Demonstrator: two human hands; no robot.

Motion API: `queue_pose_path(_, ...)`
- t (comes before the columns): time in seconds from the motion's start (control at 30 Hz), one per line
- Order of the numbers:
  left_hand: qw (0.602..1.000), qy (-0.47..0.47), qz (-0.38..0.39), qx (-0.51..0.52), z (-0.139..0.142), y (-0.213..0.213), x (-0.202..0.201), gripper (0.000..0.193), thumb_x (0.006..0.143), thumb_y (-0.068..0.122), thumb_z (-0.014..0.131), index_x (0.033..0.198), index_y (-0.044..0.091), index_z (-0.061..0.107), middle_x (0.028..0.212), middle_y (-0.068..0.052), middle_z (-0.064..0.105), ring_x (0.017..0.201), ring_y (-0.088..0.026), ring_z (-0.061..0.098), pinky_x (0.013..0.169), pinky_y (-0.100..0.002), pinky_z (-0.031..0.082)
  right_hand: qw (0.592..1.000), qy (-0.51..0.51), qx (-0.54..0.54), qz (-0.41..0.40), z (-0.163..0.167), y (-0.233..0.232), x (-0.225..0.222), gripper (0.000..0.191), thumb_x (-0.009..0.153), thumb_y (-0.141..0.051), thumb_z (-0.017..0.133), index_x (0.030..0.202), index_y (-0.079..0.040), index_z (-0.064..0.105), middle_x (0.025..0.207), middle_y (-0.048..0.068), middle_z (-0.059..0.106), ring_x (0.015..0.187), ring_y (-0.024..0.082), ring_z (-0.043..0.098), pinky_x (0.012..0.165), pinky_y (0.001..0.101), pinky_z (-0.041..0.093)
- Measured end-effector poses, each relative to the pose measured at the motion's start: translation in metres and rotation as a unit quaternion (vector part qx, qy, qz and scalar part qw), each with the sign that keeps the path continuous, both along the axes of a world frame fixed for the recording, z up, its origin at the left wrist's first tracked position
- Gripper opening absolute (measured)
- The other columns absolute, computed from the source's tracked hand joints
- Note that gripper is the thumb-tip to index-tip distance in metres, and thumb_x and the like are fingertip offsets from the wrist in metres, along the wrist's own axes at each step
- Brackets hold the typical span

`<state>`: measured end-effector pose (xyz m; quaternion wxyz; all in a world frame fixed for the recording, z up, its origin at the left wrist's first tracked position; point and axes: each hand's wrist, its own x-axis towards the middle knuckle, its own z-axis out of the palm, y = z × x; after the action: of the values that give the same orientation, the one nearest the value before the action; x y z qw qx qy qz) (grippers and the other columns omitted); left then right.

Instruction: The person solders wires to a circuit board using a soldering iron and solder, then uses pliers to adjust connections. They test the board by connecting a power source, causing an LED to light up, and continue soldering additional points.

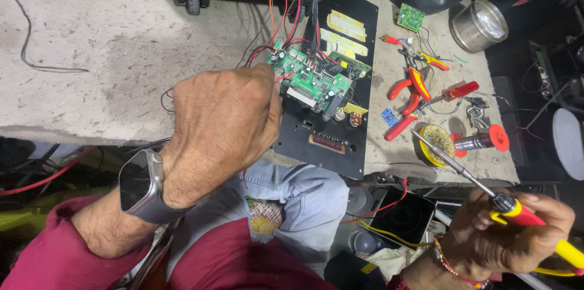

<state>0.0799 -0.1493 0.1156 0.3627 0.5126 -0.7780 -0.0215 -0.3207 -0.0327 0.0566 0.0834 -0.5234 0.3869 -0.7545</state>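
Green circuit board (316,80) pinched at its near corner by my left hand (222,125).
My right hand (511,235) is clamped round the yellow-handled soldering iron (486,189), well right of the board, tip over the flux tin (437,143).

A green circuit board (315,80) crowded with small parts sits tilted on a black panel (331,144), red and black wires running off its top edge. A yellow-and-red soldering iron (486,189) angles up-left, tip over a yellow tin (435,142).
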Motion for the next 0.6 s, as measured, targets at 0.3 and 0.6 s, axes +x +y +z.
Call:
queue_pose_path(0.3,1.0,0.023,-0.019,0.007,-0.002,-0.001,0.003,0.017,0.089,0.015,0.065,0.076,0.003,0.067,0.06,-0.015,0.066,0.048,-0.033,0.066,0.04,-0.044,0.048,0.985,0.136,0.027,0.098,0.062,-0.023,0.064,0.054,0.102,-0.032,0.086,0.123,0.002,0.05,0.092,0.013,0.059,0.067,0.022,0.062,0.06,0.029,0.055)
queue_pose_path(0.6,0.999,0.049,-0.019,-0.008,-0.005,0.0,0.015,0.018,0.088,0.016,0.065,0.075,0.003,0.066,0.058,-0.017,0.064,0.05,-0.036,0.065,0.043,-0.048,0.047,0.945,0.289,0.084,0.126,0.136,-0.065,0.124,0.043,0.107,-0.03,0.08,0.112,0.007,0.058,0.091,0.016,0.067,0.066,0.016,0.066,0.063,0.0242,0.057)
